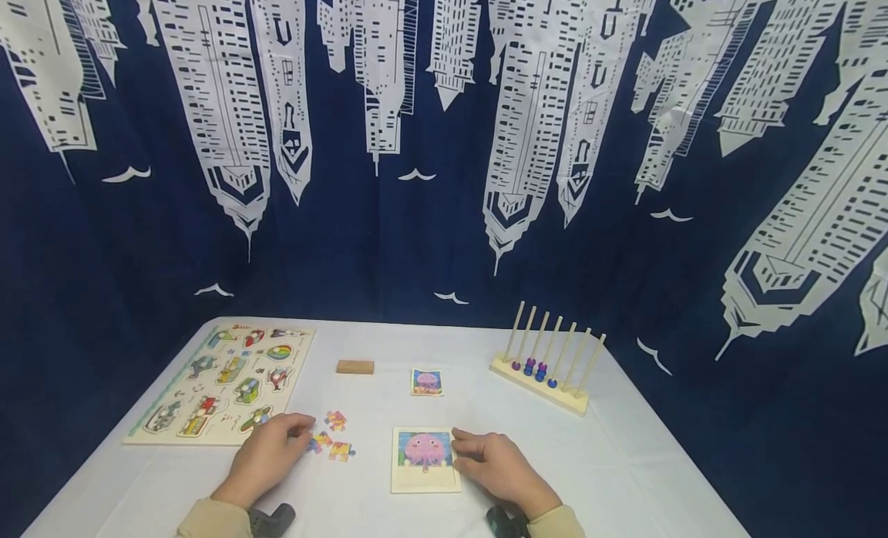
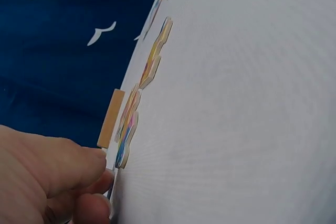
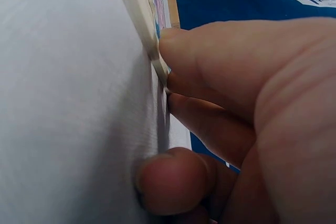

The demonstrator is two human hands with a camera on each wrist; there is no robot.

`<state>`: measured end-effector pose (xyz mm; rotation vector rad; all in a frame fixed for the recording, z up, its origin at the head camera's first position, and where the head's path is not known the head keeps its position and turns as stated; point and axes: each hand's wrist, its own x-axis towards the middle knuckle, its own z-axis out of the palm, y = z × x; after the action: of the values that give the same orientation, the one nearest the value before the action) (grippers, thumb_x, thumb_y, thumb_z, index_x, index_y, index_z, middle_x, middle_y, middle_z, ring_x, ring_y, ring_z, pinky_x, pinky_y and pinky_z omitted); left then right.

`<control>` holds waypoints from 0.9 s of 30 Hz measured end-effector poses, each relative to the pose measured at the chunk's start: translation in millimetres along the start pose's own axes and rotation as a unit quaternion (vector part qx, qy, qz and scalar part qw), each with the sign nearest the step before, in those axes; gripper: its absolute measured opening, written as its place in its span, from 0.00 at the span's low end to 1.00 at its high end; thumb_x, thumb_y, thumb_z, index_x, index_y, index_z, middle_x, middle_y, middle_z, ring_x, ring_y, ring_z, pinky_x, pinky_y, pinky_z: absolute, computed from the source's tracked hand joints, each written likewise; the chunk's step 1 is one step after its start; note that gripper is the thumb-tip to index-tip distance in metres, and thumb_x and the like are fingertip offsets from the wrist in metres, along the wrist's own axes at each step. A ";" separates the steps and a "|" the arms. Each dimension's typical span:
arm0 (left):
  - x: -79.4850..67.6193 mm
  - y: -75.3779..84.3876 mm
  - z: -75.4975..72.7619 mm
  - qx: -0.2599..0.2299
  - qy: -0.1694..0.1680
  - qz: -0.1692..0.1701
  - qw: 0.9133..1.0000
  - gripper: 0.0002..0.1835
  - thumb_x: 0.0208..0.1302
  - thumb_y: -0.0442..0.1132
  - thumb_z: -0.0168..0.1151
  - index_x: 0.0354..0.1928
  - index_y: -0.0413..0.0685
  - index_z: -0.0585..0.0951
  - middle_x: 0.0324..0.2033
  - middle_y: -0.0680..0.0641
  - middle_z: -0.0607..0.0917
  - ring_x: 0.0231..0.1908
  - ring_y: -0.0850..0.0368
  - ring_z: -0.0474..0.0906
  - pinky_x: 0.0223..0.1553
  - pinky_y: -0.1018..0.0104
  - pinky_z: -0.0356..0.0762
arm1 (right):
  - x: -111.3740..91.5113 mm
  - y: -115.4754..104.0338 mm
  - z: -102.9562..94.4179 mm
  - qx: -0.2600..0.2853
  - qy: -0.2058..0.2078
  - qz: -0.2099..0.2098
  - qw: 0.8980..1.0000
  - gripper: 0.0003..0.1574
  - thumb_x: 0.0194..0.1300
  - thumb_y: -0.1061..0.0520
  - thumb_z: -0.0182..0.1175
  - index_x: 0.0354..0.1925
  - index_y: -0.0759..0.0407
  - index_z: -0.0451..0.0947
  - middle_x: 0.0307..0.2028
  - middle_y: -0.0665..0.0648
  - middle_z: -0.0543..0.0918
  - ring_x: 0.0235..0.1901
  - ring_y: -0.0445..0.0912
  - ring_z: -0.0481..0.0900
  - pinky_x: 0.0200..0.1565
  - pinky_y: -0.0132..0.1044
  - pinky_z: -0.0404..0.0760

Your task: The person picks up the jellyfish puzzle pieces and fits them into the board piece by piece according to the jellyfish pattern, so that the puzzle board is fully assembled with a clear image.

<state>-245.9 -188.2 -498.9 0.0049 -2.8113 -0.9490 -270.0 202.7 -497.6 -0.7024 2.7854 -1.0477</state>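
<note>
A square wooden puzzle tray (image 1: 426,480) with a pink octopus picture in its upper part lies flat before me. My right hand (image 1: 501,469) rests at its right edge. In the right wrist view the thumb (image 3: 205,51) touches the tray's side (image 3: 137,11), with other fingers lower down. Left of the tray, several loose jigsaw pieces (image 1: 341,451) lie in a small group. My left hand (image 1: 274,449) hovers low at their left side, fingers loosely bent, fingertips right at the nearest piece (image 1: 321,440). In the left wrist view the thumb (image 2: 73,163) partly hides what lies behind it.
A large picture puzzle board (image 1: 236,372) lies at the left. Further back are a wooden block (image 1: 355,367) and a small octopus picture card (image 1: 426,382). A peg rack (image 1: 541,380) with upright rods and purple and blue beads stands at the back right.
</note>
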 end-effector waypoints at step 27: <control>-2.2 2.9 -1.1 0.027 -0.035 0.025 0.999 0.14 0.52 0.52 0.80 0.31 0.59 0.82 0.34 0.57 0.81 0.34 0.61 0.74 0.40 0.59 0.75 | -0.8 -2.1 -0.7 -0.007 -0.003 0.009 1.000 0.22 0.67 0.47 0.67 0.56 0.54 0.86 0.65 0.50 0.80 0.67 0.56 0.77 0.67 0.62 0.69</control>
<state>-243.4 -186.4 -496.7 -0.0929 -2.8858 -0.8797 -268.7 202.1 -495.8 -0.6787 2.7918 -1.0228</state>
